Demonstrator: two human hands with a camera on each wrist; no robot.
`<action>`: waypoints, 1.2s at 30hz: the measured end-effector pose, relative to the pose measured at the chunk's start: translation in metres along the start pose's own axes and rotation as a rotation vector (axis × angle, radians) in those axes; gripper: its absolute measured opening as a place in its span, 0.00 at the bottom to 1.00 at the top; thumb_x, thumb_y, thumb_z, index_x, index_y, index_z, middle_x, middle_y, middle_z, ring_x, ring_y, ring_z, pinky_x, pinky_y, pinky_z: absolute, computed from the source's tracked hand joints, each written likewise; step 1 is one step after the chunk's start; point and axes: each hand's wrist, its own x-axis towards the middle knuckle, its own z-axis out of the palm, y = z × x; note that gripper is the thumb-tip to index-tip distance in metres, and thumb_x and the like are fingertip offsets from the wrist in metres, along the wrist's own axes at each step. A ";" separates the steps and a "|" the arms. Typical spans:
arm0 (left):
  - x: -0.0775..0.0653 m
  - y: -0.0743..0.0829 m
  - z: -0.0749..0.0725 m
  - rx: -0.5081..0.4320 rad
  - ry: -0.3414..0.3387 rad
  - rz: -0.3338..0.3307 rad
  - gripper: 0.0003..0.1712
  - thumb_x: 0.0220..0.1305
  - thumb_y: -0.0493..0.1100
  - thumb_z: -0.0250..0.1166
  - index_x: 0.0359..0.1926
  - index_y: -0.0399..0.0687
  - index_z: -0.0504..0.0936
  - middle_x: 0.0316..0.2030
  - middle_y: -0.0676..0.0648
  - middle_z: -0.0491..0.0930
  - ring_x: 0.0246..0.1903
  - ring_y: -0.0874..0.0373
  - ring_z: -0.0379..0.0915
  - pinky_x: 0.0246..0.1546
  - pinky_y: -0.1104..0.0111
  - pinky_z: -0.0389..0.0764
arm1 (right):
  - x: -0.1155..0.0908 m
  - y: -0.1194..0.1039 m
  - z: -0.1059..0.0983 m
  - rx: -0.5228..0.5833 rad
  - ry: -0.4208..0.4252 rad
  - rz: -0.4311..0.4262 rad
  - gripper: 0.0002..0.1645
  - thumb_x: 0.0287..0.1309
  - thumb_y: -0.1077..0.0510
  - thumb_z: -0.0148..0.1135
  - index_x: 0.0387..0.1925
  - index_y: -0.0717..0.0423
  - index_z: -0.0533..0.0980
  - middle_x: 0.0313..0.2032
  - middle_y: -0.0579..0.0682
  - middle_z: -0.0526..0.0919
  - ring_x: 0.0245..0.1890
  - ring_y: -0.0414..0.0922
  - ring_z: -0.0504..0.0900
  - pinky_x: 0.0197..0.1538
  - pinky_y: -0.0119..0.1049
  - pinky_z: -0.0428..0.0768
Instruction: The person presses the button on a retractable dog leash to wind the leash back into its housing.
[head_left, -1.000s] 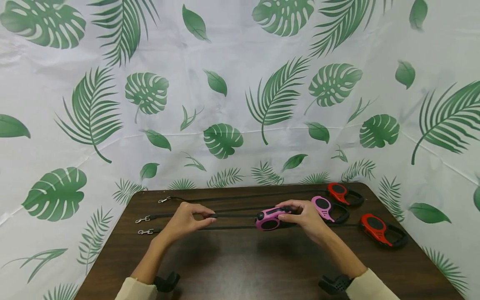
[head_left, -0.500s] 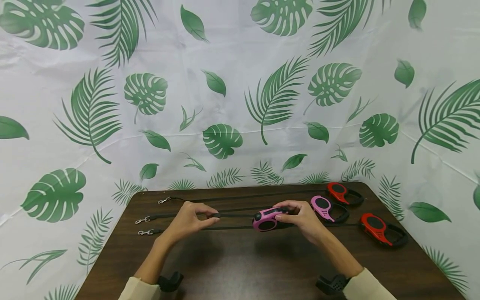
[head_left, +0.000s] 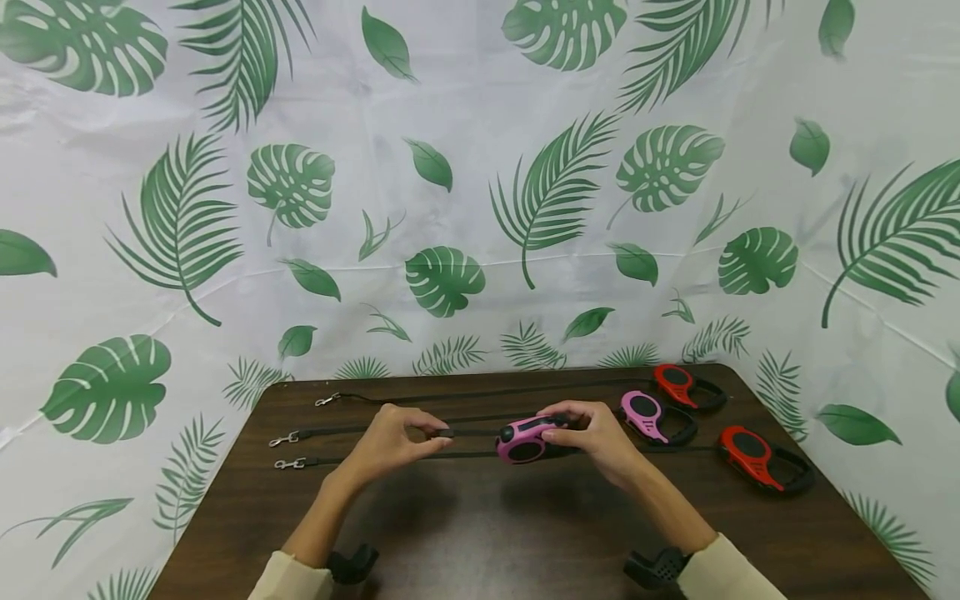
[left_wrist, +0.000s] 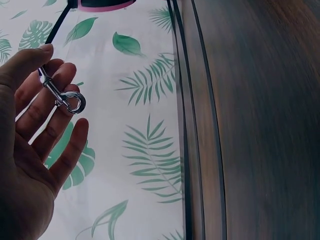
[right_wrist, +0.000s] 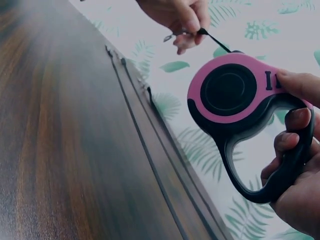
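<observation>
My right hand [head_left: 596,437] grips a pink and black retractable dog leash [head_left: 517,446], held above the table. In the right wrist view its round pink case [right_wrist: 229,90] shows fully, with fingers curled round the black loop handle [right_wrist: 300,155] and the thumb on the pink side. My left hand [head_left: 393,442] pinches the black cord between thumb and finger, just by the metal snap hook [left_wrist: 65,97], its other fingers loosely spread. A short stretch of cord [right_wrist: 217,41] runs taut between the case and the left hand.
On the dark wood table [head_left: 480,533] lie a red leash [head_left: 675,383] at the back, a pink leash [head_left: 643,415] and another red leash [head_left: 750,454] at right. Their black cords stretch left to metal clips [head_left: 291,463]. A leaf-print cloth [head_left: 450,208] hangs behind.
The left hand has shifted right and the right hand, with its leash, slightly left. The stretch of cord between them has grown shorter. The leashes on the table have not moved.
</observation>
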 end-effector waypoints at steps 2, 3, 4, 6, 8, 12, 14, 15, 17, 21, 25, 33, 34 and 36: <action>0.001 0.000 0.002 -0.005 -0.007 -0.008 0.06 0.61 0.39 0.79 0.40 0.45 0.93 0.31 0.54 0.90 0.30 0.69 0.82 0.31 0.68 0.84 | 0.000 0.000 0.002 0.006 -0.004 -0.001 0.21 0.64 0.60 0.74 0.57 0.63 0.83 0.47 0.53 0.90 0.44 0.49 0.81 0.46 0.38 0.85; 0.002 0.001 0.003 -0.007 -0.010 -0.011 0.06 0.61 0.39 0.78 0.39 0.45 0.93 0.31 0.54 0.90 0.30 0.69 0.82 0.31 0.69 0.84 | 0.001 -0.001 0.002 0.009 -0.004 -0.002 0.22 0.64 0.59 0.74 0.57 0.63 0.83 0.47 0.53 0.90 0.44 0.49 0.81 0.46 0.39 0.85; 0.002 0.001 0.005 -0.008 -0.011 -0.012 0.05 0.62 0.39 0.78 0.39 0.46 0.93 0.31 0.54 0.90 0.30 0.69 0.82 0.32 0.69 0.84 | 0.001 -0.001 0.003 0.012 -0.007 -0.003 0.21 0.64 0.59 0.74 0.57 0.63 0.83 0.47 0.52 0.90 0.44 0.49 0.81 0.46 0.39 0.85; 0.003 0.001 0.006 -0.007 -0.012 -0.015 0.06 0.61 0.39 0.79 0.39 0.46 0.93 0.31 0.54 0.90 0.30 0.69 0.82 0.32 0.70 0.83 | 0.001 -0.001 0.005 0.014 -0.012 -0.007 0.21 0.65 0.59 0.74 0.57 0.63 0.83 0.47 0.52 0.90 0.44 0.49 0.81 0.46 0.38 0.85; 0.004 0.002 0.008 -0.001 -0.010 -0.011 0.06 0.61 0.39 0.79 0.39 0.46 0.93 0.31 0.54 0.90 0.30 0.69 0.82 0.31 0.70 0.83 | 0.001 -0.002 0.006 0.019 -0.017 -0.009 0.21 0.65 0.60 0.74 0.57 0.63 0.83 0.47 0.52 0.90 0.45 0.49 0.81 0.46 0.38 0.85; 0.006 0.004 0.012 0.010 -0.007 0.009 0.06 0.61 0.39 0.79 0.39 0.46 0.93 0.30 0.54 0.90 0.29 0.70 0.81 0.29 0.71 0.81 | 0.002 -0.002 0.009 0.024 -0.024 -0.013 0.21 0.65 0.60 0.73 0.57 0.64 0.83 0.47 0.52 0.90 0.45 0.49 0.81 0.47 0.39 0.85; 0.007 0.005 0.013 0.016 -0.009 0.014 0.06 0.62 0.40 0.79 0.40 0.46 0.93 0.30 0.54 0.90 0.29 0.70 0.81 0.29 0.71 0.81 | 0.003 -0.002 0.010 0.026 -0.023 -0.015 0.20 0.65 0.60 0.74 0.56 0.63 0.83 0.47 0.53 0.90 0.45 0.49 0.82 0.47 0.39 0.85; 0.008 0.005 0.014 0.018 -0.010 0.015 0.06 0.62 0.40 0.79 0.40 0.46 0.93 0.30 0.54 0.90 0.29 0.70 0.81 0.29 0.71 0.81 | 0.003 -0.002 0.011 0.026 -0.022 -0.016 0.20 0.65 0.60 0.74 0.56 0.63 0.84 0.46 0.53 0.90 0.44 0.49 0.82 0.47 0.39 0.85; 0.009 0.006 0.016 0.024 -0.013 0.011 0.06 0.62 0.41 0.79 0.40 0.46 0.93 0.30 0.54 0.90 0.30 0.70 0.81 0.29 0.69 0.82 | 0.004 -0.002 0.013 0.024 -0.020 -0.016 0.20 0.64 0.59 0.74 0.56 0.63 0.84 0.46 0.54 0.89 0.43 0.49 0.83 0.47 0.39 0.85; 0.010 0.007 0.019 0.032 -0.018 0.010 0.06 0.62 0.41 0.78 0.40 0.46 0.93 0.30 0.54 0.89 0.29 0.70 0.80 0.28 0.64 0.83 | 0.005 -0.001 0.016 0.021 -0.019 -0.020 0.20 0.64 0.60 0.75 0.55 0.63 0.84 0.45 0.54 0.89 0.42 0.47 0.84 0.45 0.38 0.86; 0.011 0.008 0.023 0.048 -0.025 0.009 0.06 0.62 0.42 0.79 0.39 0.47 0.93 0.29 0.55 0.89 0.28 0.71 0.78 0.27 0.68 0.80 | 0.006 0.000 0.020 0.016 -0.021 -0.027 0.20 0.63 0.60 0.75 0.55 0.63 0.85 0.44 0.54 0.90 0.41 0.47 0.84 0.44 0.38 0.85; 0.014 0.013 0.029 0.063 -0.036 -0.021 0.07 0.62 0.43 0.79 0.39 0.47 0.93 0.28 0.55 0.88 0.28 0.61 0.82 0.29 0.75 0.76 | 0.008 0.000 0.024 0.007 -0.012 -0.035 0.20 0.62 0.60 0.76 0.54 0.62 0.85 0.44 0.52 0.90 0.41 0.46 0.83 0.43 0.37 0.85; 0.014 0.013 0.029 0.065 -0.037 -0.024 0.07 0.62 0.44 0.79 0.39 0.47 0.93 0.29 0.54 0.88 0.28 0.59 0.83 0.30 0.74 0.76 | 0.008 0.000 0.025 0.006 -0.013 -0.037 0.20 0.62 0.60 0.76 0.54 0.62 0.85 0.44 0.52 0.90 0.41 0.46 0.83 0.43 0.37 0.85; 0.014 0.013 0.030 0.072 -0.033 -0.022 0.07 0.62 0.44 0.79 0.39 0.47 0.93 0.29 0.54 0.88 0.28 0.56 0.84 0.30 0.73 0.78 | 0.008 0.000 0.025 0.004 -0.015 -0.041 0.19 0.63 0.60 0.76 0.54 0.62 0.85 0.44 0.52 0.90 0.41 0.46 0.83 0.43 0.37 0.85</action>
